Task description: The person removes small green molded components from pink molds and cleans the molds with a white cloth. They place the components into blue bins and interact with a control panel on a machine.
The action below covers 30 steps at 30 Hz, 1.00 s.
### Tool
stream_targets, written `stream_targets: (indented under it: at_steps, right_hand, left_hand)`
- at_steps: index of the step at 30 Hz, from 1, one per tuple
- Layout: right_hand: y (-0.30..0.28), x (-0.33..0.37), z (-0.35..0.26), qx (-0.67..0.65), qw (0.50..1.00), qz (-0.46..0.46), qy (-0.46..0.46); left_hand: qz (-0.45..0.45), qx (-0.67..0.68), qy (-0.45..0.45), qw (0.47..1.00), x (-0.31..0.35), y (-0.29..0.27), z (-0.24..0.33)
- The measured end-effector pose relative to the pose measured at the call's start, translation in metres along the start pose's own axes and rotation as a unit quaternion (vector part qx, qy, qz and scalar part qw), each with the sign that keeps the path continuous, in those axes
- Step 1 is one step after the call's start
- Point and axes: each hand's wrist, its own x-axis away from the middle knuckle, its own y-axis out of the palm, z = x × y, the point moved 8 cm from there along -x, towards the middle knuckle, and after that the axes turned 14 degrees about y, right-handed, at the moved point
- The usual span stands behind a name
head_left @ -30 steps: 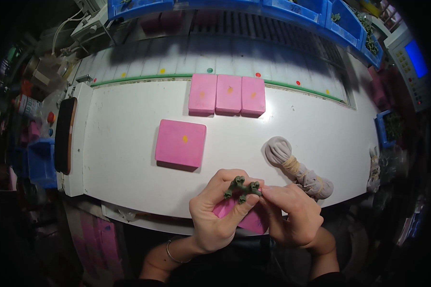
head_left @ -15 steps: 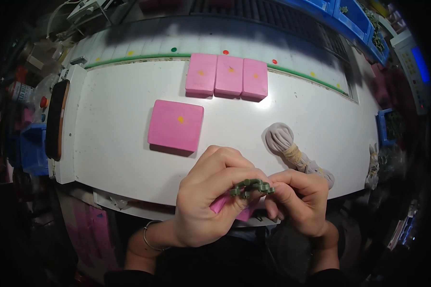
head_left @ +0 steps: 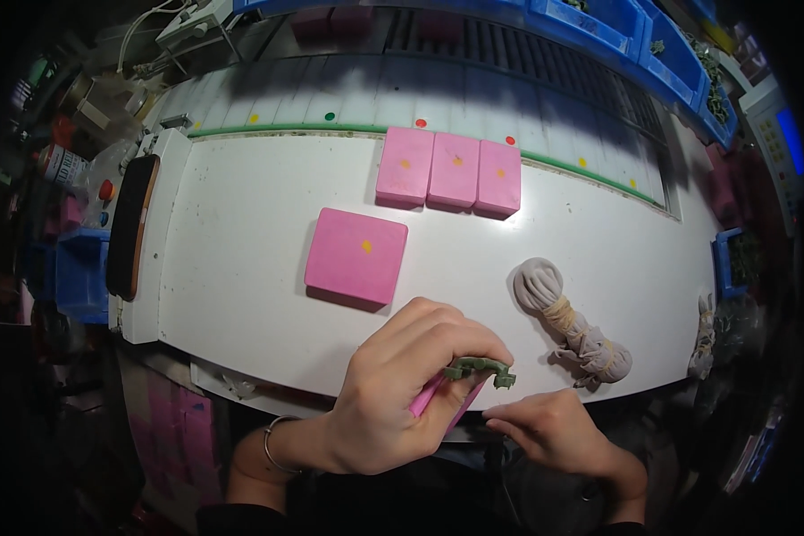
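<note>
Here — green piece [head_left: 479,364] in left hand [head_left: 400,386] — thumb side.

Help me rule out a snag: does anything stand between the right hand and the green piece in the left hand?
Nothing visible blocks the right hand from the green piece; the left hand grips it from the left, and the cloth bundle lies aside.
</note>
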Motion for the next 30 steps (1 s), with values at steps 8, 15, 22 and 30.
stream_targets:
  at_steps: [8, 15, 22, 30]
  right_hand:
    - [-0.077, -0.006, -0.076, -0.075, 0.961, 0.225, -0.143]
    - [-0.102, -0.062, -0.140, -0.034, 0.965, 0.149, -0.215]
    - [-0.216, -0.171, -0.220, -0.268, 0.890, 0.276, -0.245]
    - [-0.089, -0.105, -0.157, -0.040, 0.941, 0.144, -0.305]
  left_hand:
    - [0.006, -0.037, -0.035, 0.999, 0.002, -0.008, -0.003]
    - [0.097, 0.063, -0.108, 0.987, 0.011, -0.036, -0.015]
    - [0.231, 0.211, -0.175, 0.934, 0.030, -0.047, -0.038]
    - [0.361, 0.413, -0.308, 0.778, 0.055, -0.054, -0.069]
